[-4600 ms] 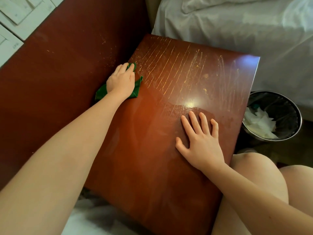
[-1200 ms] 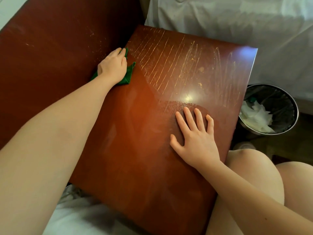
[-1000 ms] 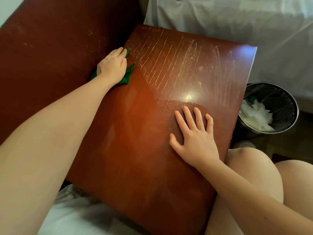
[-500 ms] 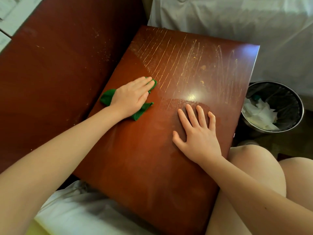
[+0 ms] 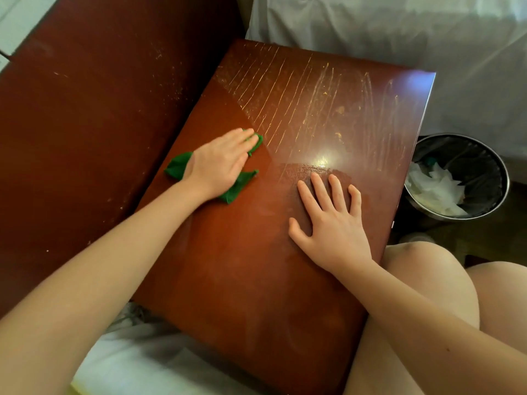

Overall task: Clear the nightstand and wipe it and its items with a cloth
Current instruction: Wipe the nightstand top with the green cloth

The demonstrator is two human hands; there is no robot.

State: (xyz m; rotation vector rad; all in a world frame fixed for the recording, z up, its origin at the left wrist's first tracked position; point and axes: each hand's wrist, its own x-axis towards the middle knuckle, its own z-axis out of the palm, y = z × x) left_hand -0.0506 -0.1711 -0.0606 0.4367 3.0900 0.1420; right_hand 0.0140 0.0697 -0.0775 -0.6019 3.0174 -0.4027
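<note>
Mid-nightstand [image 5: 256, 266], left hand [image 5: 219, 163] slid cloth [image 5: 236, 186] inward, seemingly.

Left hand [image 5: 221, 163] is laid palm down, fingers extended and held together, pressed flat onto the cloth [image 5: 238, 185]; fingertips are slightly blurred, so finger spacing cannot be read exactly. Left forearm is stretched diagonally from lower left, wrist straight. Right hand [image 5: 332, 226] is spread flat, palm down, fingers splayed, thumb out to the side. Right forearm is angled in from lower right, above bare knees [image 5: 427, 269].
</note>
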